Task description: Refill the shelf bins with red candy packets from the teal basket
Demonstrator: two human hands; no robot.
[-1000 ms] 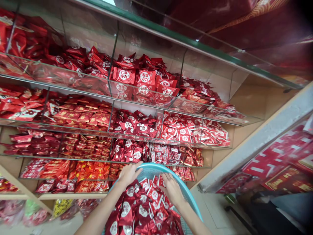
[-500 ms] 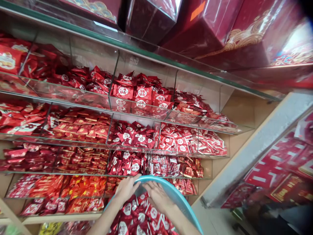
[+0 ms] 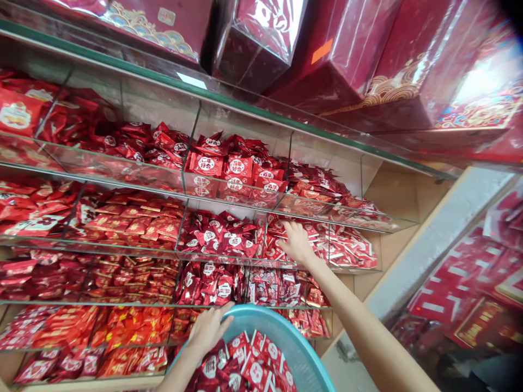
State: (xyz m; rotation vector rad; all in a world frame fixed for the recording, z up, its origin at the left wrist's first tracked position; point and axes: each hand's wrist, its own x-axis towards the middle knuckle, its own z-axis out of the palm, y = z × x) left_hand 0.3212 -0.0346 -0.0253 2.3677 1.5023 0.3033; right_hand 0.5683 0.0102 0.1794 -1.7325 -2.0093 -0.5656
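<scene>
1. Right hand (image 3: pixel 297 242) reaches over red-and-white packets (image 3: pixel 273 239) in a shelf compartment, part-open, thumb apart from the fingers; no packet shows in its hold.
2. Left hand (image 3: pixel 209 329), half curled, touches the far rim of the blue basket (image 3: pixel 281 329); I cannot tell whether it grips.
3. More packets (image 3: pixel 257 373) lie in the basket.
4. Step in hand seems to be reaching into the compartment; the next move calls for clearing its glass front panel (image 3: pixel 281 263).

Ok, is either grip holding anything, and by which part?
The left grip appears to hold the blue basket by its far-left rim. The right grip is at red packets on the shelf; whether it holds one cannot be told.
</scene>
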